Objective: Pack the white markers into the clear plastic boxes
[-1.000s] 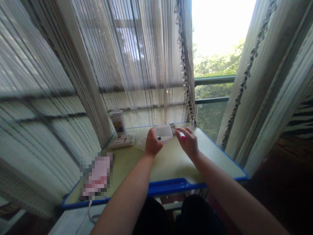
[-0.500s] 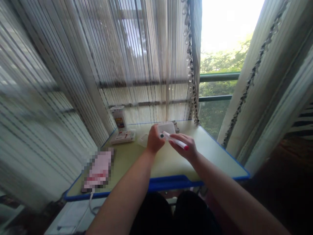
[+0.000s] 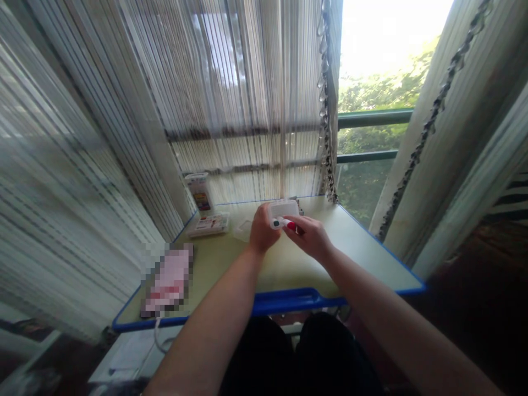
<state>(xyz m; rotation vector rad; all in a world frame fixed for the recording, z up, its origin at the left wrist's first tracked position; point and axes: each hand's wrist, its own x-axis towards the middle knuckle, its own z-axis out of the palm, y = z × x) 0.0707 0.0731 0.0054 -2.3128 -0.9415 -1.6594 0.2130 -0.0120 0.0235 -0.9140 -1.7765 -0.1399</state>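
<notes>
My left hand [image 3: 263, 228] is closed round the left side of a clear plastic box [image 3: 284, 208], held tilted with its opening towards me. A marker with a dark end [image 3: 276, 223] lies inside along the near side. In my right hand [image 3: 310, 234] is a white marker with a red end [image 3: 291, 225], its white part inside the box opening. The fingers pinch it at the red end. Behind the box, several slim pens [image 3: 301, 208] show in part. A clear lid [image 3: 244, 228] lies on the table just left of my left hand.
On the table [image 3: 363, 258], edged in blue, a flat clear case [image 3: 208, 224] lies at the back left. An upright clear container [image 3: 199, 192] stands behind it. A blurred pink item [image 3: 168, 278] with a white cable [image 3: 157, 335] lies at the left edge. Curtains hang behind.
The red-ended marker has gone from lying outside across my right hand to reaching into the box. My right fingers now hold it near its red end.
</notes>
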